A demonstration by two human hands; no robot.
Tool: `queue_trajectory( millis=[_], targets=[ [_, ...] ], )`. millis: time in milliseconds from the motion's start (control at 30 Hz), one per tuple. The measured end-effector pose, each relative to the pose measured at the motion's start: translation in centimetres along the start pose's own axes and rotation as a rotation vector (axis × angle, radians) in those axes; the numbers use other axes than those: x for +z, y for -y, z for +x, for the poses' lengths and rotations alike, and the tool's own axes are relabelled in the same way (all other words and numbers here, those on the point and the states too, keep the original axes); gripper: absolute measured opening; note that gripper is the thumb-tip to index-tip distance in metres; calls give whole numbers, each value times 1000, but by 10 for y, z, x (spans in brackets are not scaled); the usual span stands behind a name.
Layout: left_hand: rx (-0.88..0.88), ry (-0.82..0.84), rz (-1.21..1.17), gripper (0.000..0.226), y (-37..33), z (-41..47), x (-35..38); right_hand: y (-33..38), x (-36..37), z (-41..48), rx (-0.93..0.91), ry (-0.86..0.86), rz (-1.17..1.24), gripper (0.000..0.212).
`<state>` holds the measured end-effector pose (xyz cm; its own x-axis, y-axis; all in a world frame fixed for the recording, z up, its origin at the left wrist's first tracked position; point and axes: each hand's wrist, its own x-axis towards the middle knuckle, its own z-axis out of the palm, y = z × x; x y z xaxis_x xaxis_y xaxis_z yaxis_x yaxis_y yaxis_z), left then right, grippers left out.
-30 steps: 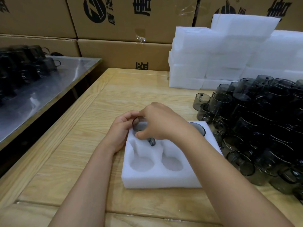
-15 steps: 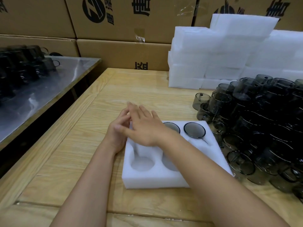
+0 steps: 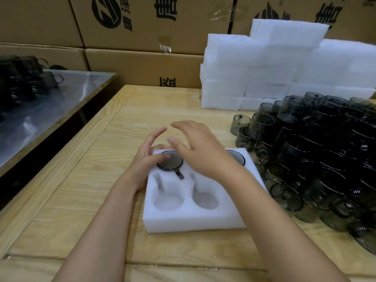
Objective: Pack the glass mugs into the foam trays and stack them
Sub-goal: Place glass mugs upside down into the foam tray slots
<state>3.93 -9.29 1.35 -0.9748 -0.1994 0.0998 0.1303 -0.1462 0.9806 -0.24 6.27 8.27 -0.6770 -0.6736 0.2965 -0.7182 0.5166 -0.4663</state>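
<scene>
Stacked cardboard boxes (image 3: pixel 142 64) walled off the far side. In front of them ran the wooden counter (image 3: pixel 81 200), with a steel-topped counter (image 3: pixel 50 102) to its left carrying more dark mugs, too blurred to count. White foam trays (image 3: pixel 264 68) were piled at the far right. Nearer on the right sat the heap of smoky glass mugs (image 3: pixel 325 159), cut off by the frame edge.

The open foam tray (image 3: pixel 193 222) lay centre-near. A mug (image 3: pixel 170 160) sat in its far-left pocket, handle (image 3: pixel 180 176) pointing near and right into its slot, and another mug (image 3: pixel 238 157) showed in the far-right pocket. The two near pockets (image 3: pixel 168 201) in view were empty.

The left hand (image 3: pixel 146 161) had a loose, spread grip, its thumb seemingly touching the seated mug's rim and holding nothing. The right hand (image 3: pixel 203 155) hovered flat above the tray, fingers straight, empty.

The loose mugs lay right of the tray, so the right hand looked better placed to fetch the next one. That hand and forearm hid the far-middle pocket and any near-right one.
</scene>
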Motion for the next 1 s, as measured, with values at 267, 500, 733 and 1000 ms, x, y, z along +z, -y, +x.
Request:
queue_trajectory(
  millis=[267,500,733,1000],
  targets=[
    [48,-215,36,72,-6,3,-5,-65,-64,-47,358,-177,-405,30],
    [23,-289,112,66,-10,2,-18,-78,-49,-58,497,75,-547,29],
    [1,-319,152,56,-11,5,-23,-79,-33,-60,522,22,-664,21],
    [27,-344,207,45,-13,4,-24,-85,-36,-67,392,-342,-233,13]
  ],
)
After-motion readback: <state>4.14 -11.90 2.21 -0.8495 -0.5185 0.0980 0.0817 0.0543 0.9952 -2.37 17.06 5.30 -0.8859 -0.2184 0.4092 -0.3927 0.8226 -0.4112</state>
